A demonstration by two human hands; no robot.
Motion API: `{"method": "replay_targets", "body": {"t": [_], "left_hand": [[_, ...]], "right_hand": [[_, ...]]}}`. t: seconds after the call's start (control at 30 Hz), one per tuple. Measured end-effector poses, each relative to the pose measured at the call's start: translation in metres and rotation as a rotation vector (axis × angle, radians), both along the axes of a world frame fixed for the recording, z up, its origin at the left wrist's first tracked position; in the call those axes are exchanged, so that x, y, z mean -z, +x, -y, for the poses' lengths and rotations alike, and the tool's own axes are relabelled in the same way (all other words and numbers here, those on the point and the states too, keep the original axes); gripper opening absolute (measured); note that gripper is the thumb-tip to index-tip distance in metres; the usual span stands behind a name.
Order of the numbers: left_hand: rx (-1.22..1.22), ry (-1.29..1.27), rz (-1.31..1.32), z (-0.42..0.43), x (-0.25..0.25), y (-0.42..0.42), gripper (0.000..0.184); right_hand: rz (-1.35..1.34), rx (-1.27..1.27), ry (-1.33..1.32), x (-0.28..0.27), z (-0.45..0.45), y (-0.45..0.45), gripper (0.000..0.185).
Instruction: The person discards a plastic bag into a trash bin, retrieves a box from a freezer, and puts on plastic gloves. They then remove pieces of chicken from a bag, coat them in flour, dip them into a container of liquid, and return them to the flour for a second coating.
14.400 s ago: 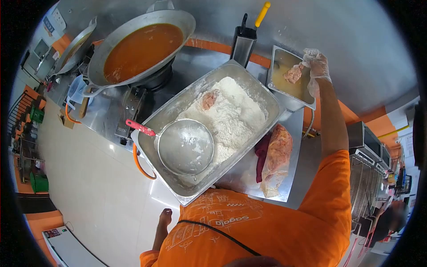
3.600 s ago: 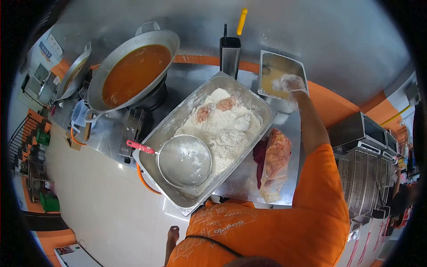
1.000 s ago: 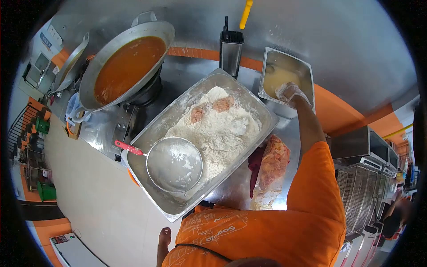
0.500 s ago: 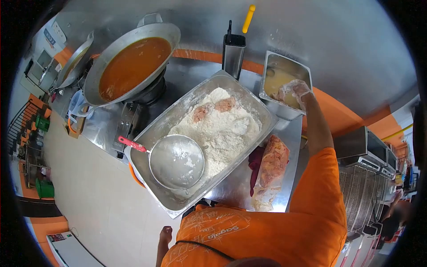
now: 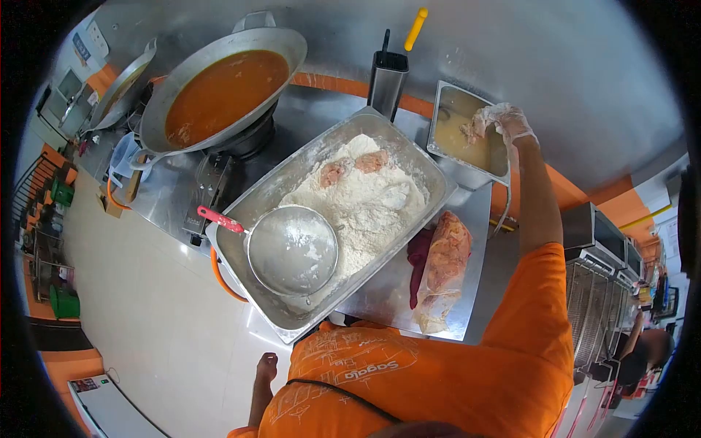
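My right hand (image 5: 505, 123), in a clear plastic glove, grips a piece of raw chicken (image 5: 471, 132) over the metal container (image 5: 497, 174) of cloudy yellowish liquid (image 5: 454, 125). Low beside my body, my left hand (image 5: 268, 366) is bare, its fingers curled with nothing visible in them. Between the hands lies a large metal tray (image 5: 285, 327) holding white flour (image 5: 358, 208). Two raw chicken pieces (image 5: 372, 161) rest on the flour. A round sieve (image 5: 293, 250) with a red handle sits at the tray's near left corner.
A wok (image 5: 296, 52) of orange-brown oil stands on a burner at back left. Right of the tray lie a plastic bag of raw meat (image 5: 447, 255) and a dark red cloth (image 5: 418, 259). A knife holder (image 5: 387, 86) stands behind. Another person (image 5: 642, 354) is at far right.
My right hand has risen from the liquid towards the container's back right rim, lifting the chicken piece. My left hand stays low by my side. The view has shifted slightly.
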State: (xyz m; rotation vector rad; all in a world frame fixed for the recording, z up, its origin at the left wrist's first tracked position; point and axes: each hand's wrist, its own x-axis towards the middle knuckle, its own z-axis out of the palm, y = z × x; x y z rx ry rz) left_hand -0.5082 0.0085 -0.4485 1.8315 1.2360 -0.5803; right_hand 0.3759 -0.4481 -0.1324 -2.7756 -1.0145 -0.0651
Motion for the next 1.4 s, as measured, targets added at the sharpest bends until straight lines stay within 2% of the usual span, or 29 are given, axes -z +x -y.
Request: {"method": "replay_targets", "body": {"t": [0.07, 0.1, 0.17, 0.2, 0.27, 0.37, 0.4, 0.43, 0.47, 0.5, 0.53, 0.57, 0.63, 0.8, 0.87, 0.97, 1.0, 1.03, 1.1, 1.2, 1.3, 1.4], "left_hand": [[0.017, 0.008, 0.018, -0.001, 0.002, 0.0, 0.029], [0.003, 0.004, 0.016, -0.002, 0.002, 0.0, 0.028], [-0.013, -0.003, 0.009, -0.001, 0.003, -0.003, 0.027], [-0.038, -0.012, 0.018, -0.002, 0.005, -0.005, 0.027], [-0.062, -0.021, 0.022, -0.004, 0.006, -0.012, 0.026], [-0.042, -0.003, -0.018, -0.008, 0.007, -0.016, 0.024], [0.101, 0.05, 0.058, -0.011, 0.01, -0.022, 0.024], [0.244, 0.103, 0.128, -0.012, 0.012, -0.031, 0.024], [0.237, 0.105, 0.116, -0.011, 0.013, -0.037, 0.024], [0.044, 0.021, 0.049, -0.01, 0.017, -0.036, 0.025], [-0.146, -0.062, -0.016, -0.01, 0.02, -0.035, 0.025], [-0.146, -0.059, -0.02, -0.011, 0.022, -0.035, 0.025], [-0.119, -0.044, -0.104, -0.012, 0.026, -0.034, 0.026], [-0.221, -0.079, -0.099, -0.011, 0.021, -0.021, 0.026], [-0.149, -0.057, -0.016, -0.015, 0.029, -0.026, 0.026], [-0.247, -0.113, 0.011, -0.01, 0.019, -0.016, 0.024], [-0.242, -0.132, -0.029, -0.013, 0.022, -0.016, 0.023], [-0.241, -0.135, -0.024, -0.015, 0.025, -0.017, 0.023], [-0.16, -0.068, 0.025, -0.017, 0.033, -0.018, 0.022], [-0.148, -0.045, -0.018, -0.015, 0.021, -0.011, 0.023], [-0.043, 0.028, -0.052, -0.017, 0.017, -0.007, 0.024], [-0.106, -0.02, -0.052, -0.018, 0.028, -0.011, 0.024]], "right_hand": [[0.112, -0.123, 0.15, -0.007, 0.002, -0.001, 0.01], [0.115, -0.124, 0.149, -0.013, 0.001, -0.004, 0.01], [0.615, -0.247, -0.331, -0.026, -0.001, -0.009, 0.02], [0.61, -0.248, -0.333, -0.029, -0.004, -0.012, 0.02], [0.454, -0.037, -0.469, -0.035, -0.01, -0.016, 0.044], [0.545, -0.042, -0.483, -0.05, -0.012, -0.025, 0.04], [0.542, -0.051, -0.479, -0.045, -0.006, -0.012, 0.04], [0.459, 0.01, -0.29, -0.033, 0.008, 0.011, 0.038], [0.37, 0.072, -0.103, -0.023, 0.013, 0.023, 0.036], [0.365, 0.067, -0.097, -0.033, 0.0, 0.01, 0.036], [0.462, 0.086, -0.389, -0.059, -0.017, -0.015, 0.035], [0.554, 0.106, -0.685, -0.073, -0.027, -0.031, 0.033], [0.548, 0.091, -0.624, -0.062, -0.021, -0.017, 0.032], [0.562, 0.11, -0.54, -0.06, -0.023, -0.013, 0.027], [0.642, -0.002, -0.493, -0.044, -0.012, 0.008, 0.026], [0.616, 0.071, -0.642, -0.053, -0.024, -0.005, 0.026], [0.442, 0.189, -0.368, -0.047, -0.022, 0.003, 0.025], [0.447, 0.189, -0.37, -0.046, -0.014, 0.009, 0.025], [0.675, -0.042, -0.585, -0.054, -0.013, 0.0, 0.021], [0.703, -0.03, -0.464, -0.05, -0.016, -0.001, 0.022], [0.63, 0.038, -0.543, -0.066, -0.024, -0.019, 0.025], [0.578, 0.065, -0.551, -0.08, -0.03, -0.036, 0.028]]}}
